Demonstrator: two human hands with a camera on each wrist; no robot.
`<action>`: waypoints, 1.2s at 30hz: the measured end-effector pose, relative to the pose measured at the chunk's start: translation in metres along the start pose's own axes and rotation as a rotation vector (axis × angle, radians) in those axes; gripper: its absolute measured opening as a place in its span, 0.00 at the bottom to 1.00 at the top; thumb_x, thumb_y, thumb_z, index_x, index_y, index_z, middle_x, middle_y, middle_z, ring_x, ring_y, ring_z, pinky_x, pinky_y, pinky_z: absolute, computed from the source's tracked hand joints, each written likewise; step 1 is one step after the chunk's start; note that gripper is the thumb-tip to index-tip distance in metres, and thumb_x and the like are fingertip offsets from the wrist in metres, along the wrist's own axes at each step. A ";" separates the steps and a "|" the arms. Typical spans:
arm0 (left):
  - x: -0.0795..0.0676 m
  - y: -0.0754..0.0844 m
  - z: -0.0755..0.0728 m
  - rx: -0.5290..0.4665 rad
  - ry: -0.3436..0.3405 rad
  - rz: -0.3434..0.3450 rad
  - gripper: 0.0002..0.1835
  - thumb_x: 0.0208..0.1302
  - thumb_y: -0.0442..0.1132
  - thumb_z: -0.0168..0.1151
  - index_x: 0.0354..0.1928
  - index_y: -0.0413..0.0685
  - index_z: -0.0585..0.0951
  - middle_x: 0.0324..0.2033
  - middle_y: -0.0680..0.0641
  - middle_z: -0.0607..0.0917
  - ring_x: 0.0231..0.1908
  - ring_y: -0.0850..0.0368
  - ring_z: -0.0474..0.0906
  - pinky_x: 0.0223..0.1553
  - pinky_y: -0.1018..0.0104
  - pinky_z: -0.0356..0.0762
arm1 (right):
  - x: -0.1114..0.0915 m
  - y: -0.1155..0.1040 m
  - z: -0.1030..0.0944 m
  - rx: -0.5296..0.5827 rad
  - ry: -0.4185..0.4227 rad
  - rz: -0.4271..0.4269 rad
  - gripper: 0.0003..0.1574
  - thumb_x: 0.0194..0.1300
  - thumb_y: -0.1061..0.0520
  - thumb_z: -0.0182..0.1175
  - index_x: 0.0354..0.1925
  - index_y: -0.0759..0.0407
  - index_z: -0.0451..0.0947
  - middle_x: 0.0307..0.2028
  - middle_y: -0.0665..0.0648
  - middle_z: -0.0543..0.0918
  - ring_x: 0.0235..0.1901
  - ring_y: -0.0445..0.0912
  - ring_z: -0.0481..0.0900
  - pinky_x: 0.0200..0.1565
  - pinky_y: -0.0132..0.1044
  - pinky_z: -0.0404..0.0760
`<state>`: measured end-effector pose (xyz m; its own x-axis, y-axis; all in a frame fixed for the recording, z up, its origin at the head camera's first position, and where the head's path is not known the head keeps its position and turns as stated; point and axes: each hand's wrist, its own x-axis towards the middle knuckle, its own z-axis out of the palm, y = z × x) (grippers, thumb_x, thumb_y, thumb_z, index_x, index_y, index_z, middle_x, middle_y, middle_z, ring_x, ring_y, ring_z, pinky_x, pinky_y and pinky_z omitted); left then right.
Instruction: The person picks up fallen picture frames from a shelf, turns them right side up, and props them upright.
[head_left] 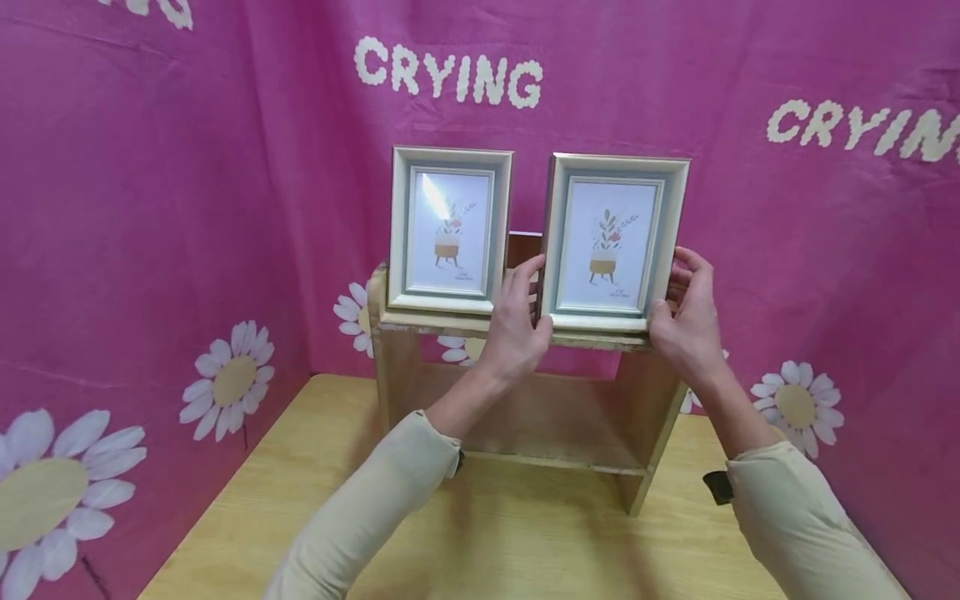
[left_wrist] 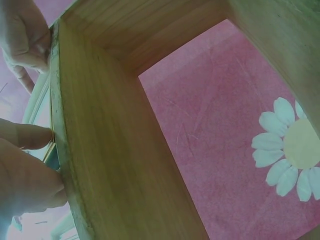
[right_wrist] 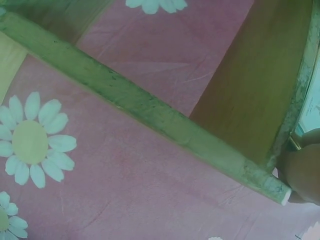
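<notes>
Two matching picture frames with cream rims and blue-grey inner borders stand on top of a small wooden shelf (head_left: 517, 417). Each shows a print of a potted plant. Both hands hold the right picture frame (head_left: 611, 242) by its lower sides: the left hand (head_left: 517, 325) at its left edge, the right hand (head_left: 688, 321) at its right edge, thumbs at the front. To the left, close to the left hand's fingers, stands the other picture frame (head_left: 450, 233), with glare on its glass. In the right wrist view, part of the right hand (right_wrist: 302, 167) shows beside the shelf's corner.
The shelf stands on a light wooden table (head_left: 300, 483), its open compartments facing me. Behind and at both sides hangs a magenta cloth (head_left: 630, 75) with white lettering and daisies. In the left wrist view, the shelf's upper board (left_wrist: 115, 140) lies beside the hands.
</notes>
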<state>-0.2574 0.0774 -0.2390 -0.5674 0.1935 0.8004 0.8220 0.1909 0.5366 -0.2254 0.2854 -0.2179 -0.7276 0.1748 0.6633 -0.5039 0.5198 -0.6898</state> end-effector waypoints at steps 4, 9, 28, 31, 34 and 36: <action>-0.002 0.001 -0.001 -0.021 -0.020 -0.023 0.36 0.55 0.16 0.54 0.69 0.36 0.62 0.60 0.36 0.72 0.57 0.44 0.75 0.55 0.65 0.80 | -0.005 0.001 -0.001 -0.020 -0.011 -0.014 0.42 0.65 0.74 0.42 0.74 0.58 0.47 0.60 0.66 0.68 0.55 0.53 0.73 0.51 0.28 0.74; -0.001 0.001 -0.002 -0.078 -0.038 -0.047 0.37 0.56 0.15 0.54 0.69 0.39 0.60 0.60 0.34 0.74 0.56 0.44 0.76 0.57 0.64 0.78 | -0.007 0.002 -0.003 -0.016 -0.001 -0.033 0.43 0.65 0.76 0.43 0.74 0.57 0.46 0.58 0.65 0.69 0.53 0.51 0.73 0.50 0.25 0.74; -0.004 -0.002 -0.001 0.028 -0.031 -0.028 0.38 0.58 0.14 0.51 0.71 0.42 0.58 0.63 0.36 0.72 0.51 0.45 0.79 0.48 0.66 0.82 | -0.009 -0.003 0.002 -0.140 0.025 -0.023 0.43 0.66 0.74 0.45 0.75 0.55 0.48 0.56 0.70 0.73 0.54 0.60 0.76 0.56 0.53 0.75; -0.005 -0.002 0.000 0.012 -0.041 -0.033 0.38 0.60 0.15 0.51 0.71 0.42 0.58 0.63 0.37 0.71 0.52 0.46 0.78 0.49 0.67 0.82 | -0.006 -0.003 0.002 -0.166 0.019 0.003 0.43 0.66 0.74 0.45 0.75 0.55 0.47 0.54 0.72 0.74 0.53 0.62 0.77 0.55 0.54 0.75; -0.007 -0.002 0.002 0.002 -0.048 -0.021 0.37 0.60 0.16 0.51 0.71 0.41 0.59 0.63 0.37 0.71 0.52 0.45 0.78 0.51 0.68 0.81 | -0.005 -0.003 0.001 -0.185 0.009 0.035 0.43 0.66 0.73 0.44 0.75 0.56 0.47 0.53 0.73 0.75 0.53 0.63 0.77 0.54 0.55 0.75; -0.009 -0.002 0.003 0.014 -0.047 0.001 0.37 0.60 0.16 0.52 0.71 0.40 0.59 0.62 0.36 0.71 0.52 0.45 0.77 0.51 0.68 0.81 | -0.003 -0.004 0.000 -0.198 0.003 0.057 0.42 0.66 0.72 0.44 0.74 0.56 0.47 0.52 0.74 0.76 0.52 0.63 0.78 0.55 0.55 0.75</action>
<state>-0.2543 0.0777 -0.2481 -0.5682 0.2386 0.7875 0.8222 0.2042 0.5313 -0.2212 0.2826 -0.2178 -0.7509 0.2110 0.6257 -0.3605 0.6630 -0.6561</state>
